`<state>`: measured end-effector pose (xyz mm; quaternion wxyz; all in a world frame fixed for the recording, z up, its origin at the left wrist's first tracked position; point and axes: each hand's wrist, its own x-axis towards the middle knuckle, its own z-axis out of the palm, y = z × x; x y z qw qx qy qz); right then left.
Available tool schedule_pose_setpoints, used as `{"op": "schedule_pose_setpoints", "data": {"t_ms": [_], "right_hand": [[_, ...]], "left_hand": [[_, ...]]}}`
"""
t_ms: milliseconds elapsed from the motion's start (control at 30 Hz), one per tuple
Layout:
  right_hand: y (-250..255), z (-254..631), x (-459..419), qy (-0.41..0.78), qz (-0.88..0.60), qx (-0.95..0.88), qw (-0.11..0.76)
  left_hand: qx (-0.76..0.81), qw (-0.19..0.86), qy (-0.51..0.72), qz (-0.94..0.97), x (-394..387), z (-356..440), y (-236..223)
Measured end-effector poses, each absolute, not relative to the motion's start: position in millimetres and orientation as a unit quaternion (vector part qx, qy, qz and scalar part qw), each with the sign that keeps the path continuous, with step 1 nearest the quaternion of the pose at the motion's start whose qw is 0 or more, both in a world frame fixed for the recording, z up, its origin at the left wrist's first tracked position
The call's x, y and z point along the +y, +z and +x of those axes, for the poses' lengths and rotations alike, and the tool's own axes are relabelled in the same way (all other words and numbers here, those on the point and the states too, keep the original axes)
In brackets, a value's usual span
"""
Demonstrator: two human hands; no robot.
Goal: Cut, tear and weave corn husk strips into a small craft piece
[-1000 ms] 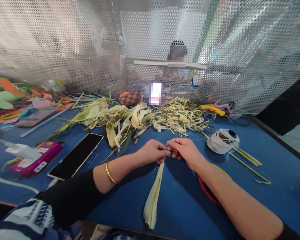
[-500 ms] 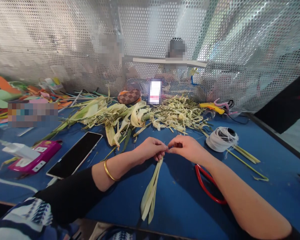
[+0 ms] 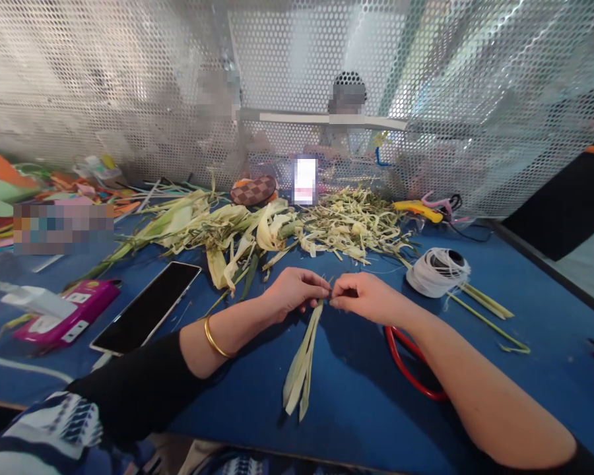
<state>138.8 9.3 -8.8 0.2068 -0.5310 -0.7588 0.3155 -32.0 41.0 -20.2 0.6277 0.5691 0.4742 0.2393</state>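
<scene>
My left hand [image 3: 297,291] pinches the top end of a small bundle of pale corn husk strips [image 3: 303,369], which hangs down over the blue table. Close beside it, fingertips nearly touching, my right hand [image 3: 359,293] is closed in a pinch at the tied-looking top of the bundle. What lies between its fingertips is too fine to make out, perhaps a thread. Partly under my right forearm is a red looped handle [image 3: 410,373]. A spool of white thread [image 3: 438,272] stands to the right of that hand.
Loose corn husks [image 3: 228,227] and a heap of shredded husk [image 3: 359,224] lie along the back. At left are a phone [image 3: 146,307] and a magenta power strip [image 3: 82,310]. A perforated metal screen [image 3: 287,59] rises behind, with people beyond it. Thin stalks [image 3: 488,301] lie by the spool.
The husk bundle's lower end has risen slightly away from the table's front edge. My right hand's fingers have curled in more, and both hands stay close together.
</scene>
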Motion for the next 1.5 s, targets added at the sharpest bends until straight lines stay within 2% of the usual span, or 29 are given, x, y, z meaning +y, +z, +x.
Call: {"op": "schedule_pose_setpoints", "data": {"t_ms": [100, 167, 267, 467, 700, 900, 1033, 1267, 1500], "right_hand": [[-14, 134, 11, 0.377, -0.554, -0.663, 0.335], [-19, 131, 12, 0.42, -0.557, -0.605, 0.384], [-27, 128, 14, 0.439, -0.555, -0.61, 0.357], [-37, 131, 18, 0.353, -0.54, -0.698, 0.31], [-39, 133, 18, 0.315, -0.555, -0.708, 0.302], [-40, 132, 17, 0.307, -0.552, -0.713, 0.305], [-39, 130, 17, 0.302, -0.547, -0.72, 0.301], [-42, 130, 19, 0.282, -0.537, -0.736, 0.301], [-47, 131, 21, 0.326, -0.561, -0.685, 0.331]], "left_hand": [[0.465, 0.629, 0.245, 0.573, 40, -33, -19], [0.452, 0.627, 0.245, 0.585, 39, -33, -19], [0.435, 0.61, 0.246, 0.615, 41, -35, -22], [0.424, 0.536, 0.253, 0.685, 48, -38, -30], [0.429, 0.307, 0.251, 0.812, 41, -38, -27], [0.427, 0.064, 0.169, 0.886, 33, -38, -30], [0.406, -0.022, 0.149, 0.901, 34, -38, -34], [0.367, -0.045, 0.215, 0.904, 33, -41, -33], [0.398, 0.022, 0.233, 0.887, 31, -42, -31]]}}
